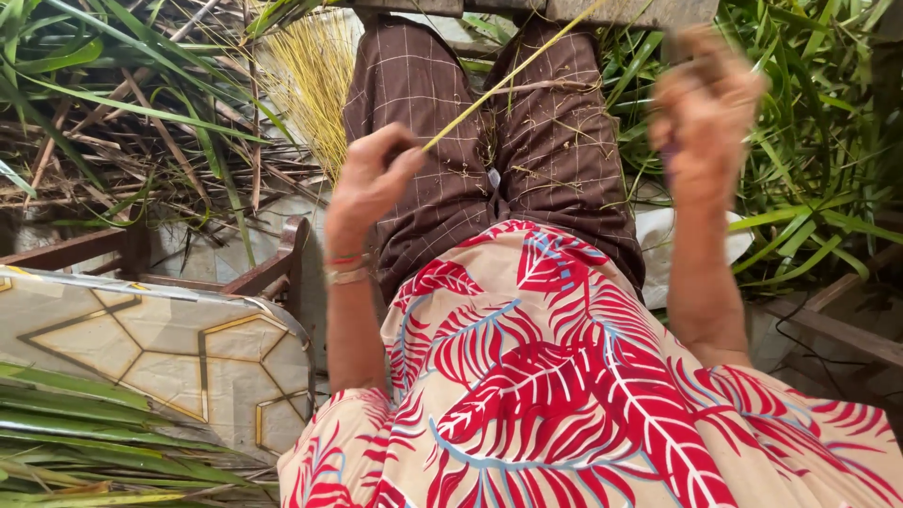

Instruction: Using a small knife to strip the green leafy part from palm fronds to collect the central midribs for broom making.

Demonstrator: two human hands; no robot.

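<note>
left hand (pixel 369 183): up over the lap, fingers pinched tight on the near end of a thin yellow stick (pixel 513 71); pinched at the tip so the long stick stays straight and does not flop.

thin yellow stick: runs from the pinch up and to the right, across the brown checked pants (pixel 555 160), out past the top edge of the view; held high, off the lap, clear of the cloth.

right hand (pixel 701 113): lifted high on the right, blurred; fingers curled in, looks closed on something small and dark, cannot tell what; kept apart from the left hand, room between for the stick.

bundle of yellow sticks (pixel 306 80): stands just left of the left knee, ends fanned down; close by, easy to reach.

wristbands (pixel 346 268): red and pale, snug on the left wrist.

red leaf shirt (pixel 564 395): fills the bottom of the view, loose over the belly.

long green leaves (pixel 818 141): heaped on both sides of the legs, near the hands.

patterned board (pixel 160 348): at the lower left, with more green leaves lying on its near edge.

wooden frame (pixel 273 268): brown, just behind the board, beside the left arm.
</note>
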